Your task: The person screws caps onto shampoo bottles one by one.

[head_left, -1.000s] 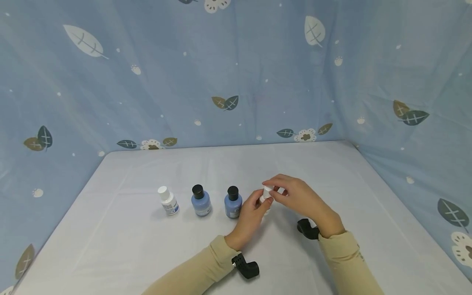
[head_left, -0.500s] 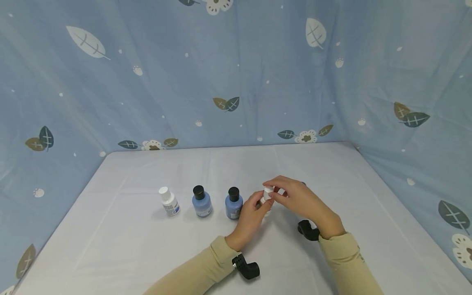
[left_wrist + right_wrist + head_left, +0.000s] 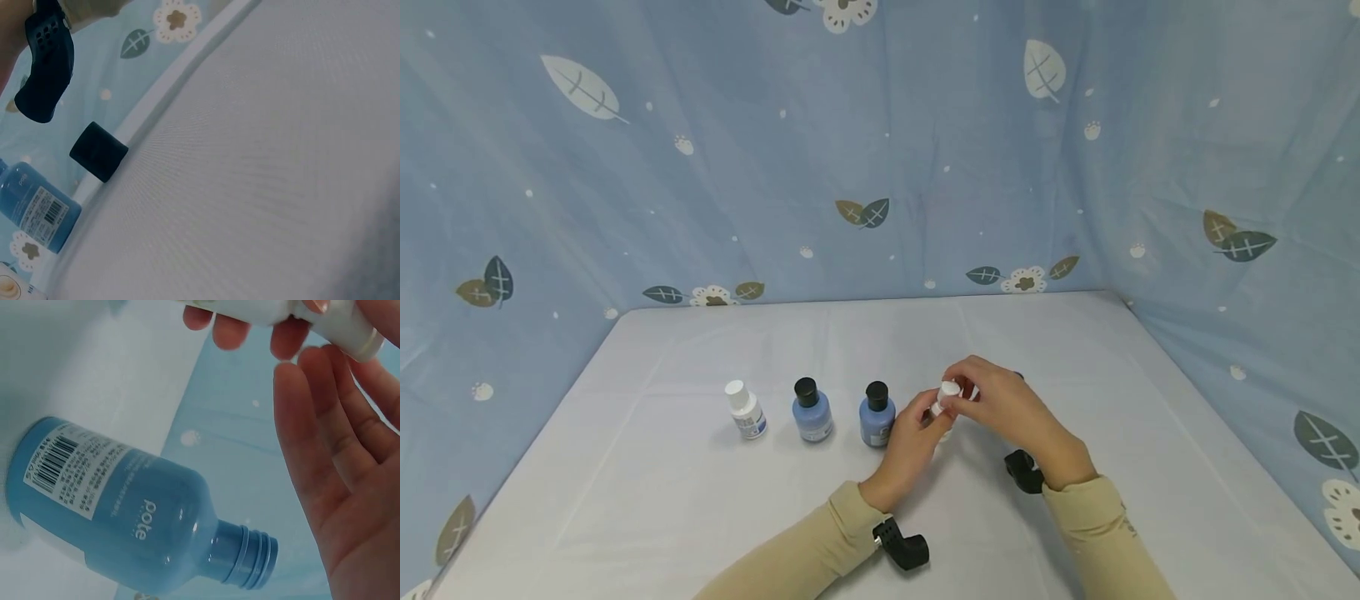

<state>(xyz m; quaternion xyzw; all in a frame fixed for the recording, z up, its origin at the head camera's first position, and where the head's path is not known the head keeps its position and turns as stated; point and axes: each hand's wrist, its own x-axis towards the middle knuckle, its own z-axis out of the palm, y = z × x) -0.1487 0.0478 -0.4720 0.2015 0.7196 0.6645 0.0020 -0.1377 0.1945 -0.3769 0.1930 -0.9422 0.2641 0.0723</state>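
Observation:
In the head view my left hand [image 3: 910, 446] grips a small white bottle [image 3: 937, 409], mostly hidden by its fingers. My right hand [image 3: 1003, 404] pinches the white cap [image 3: 950, 389] at the bottle's top with thumb and fingers. Seen from the right wrist, the white bottle [image 3: 250, 309] lies across the upper edge of the view, with fingertips under it. Below the right hand there, an uncapped blue bottle [image 3: 144, 506] shows its threaded neck. A black cap [image 3: 98, 152] rests on the table in the left wrist view.
Left of the hands stand a blue bottle [image 3: 877, 421] with a black cap, close by the left hand, another blue bottle [image 3: 812, 419] and a white capped bottle [image 3: 747, 414]. A patterned blue cloth [image 3: 880, 150] rises behind the white table [image 3: 662, 500].
My right fingers have shifted slightly right at the white cap, and the cap's tilt has changed a little. The left hand keeps its grip. The standing bottles on the left have not moved.

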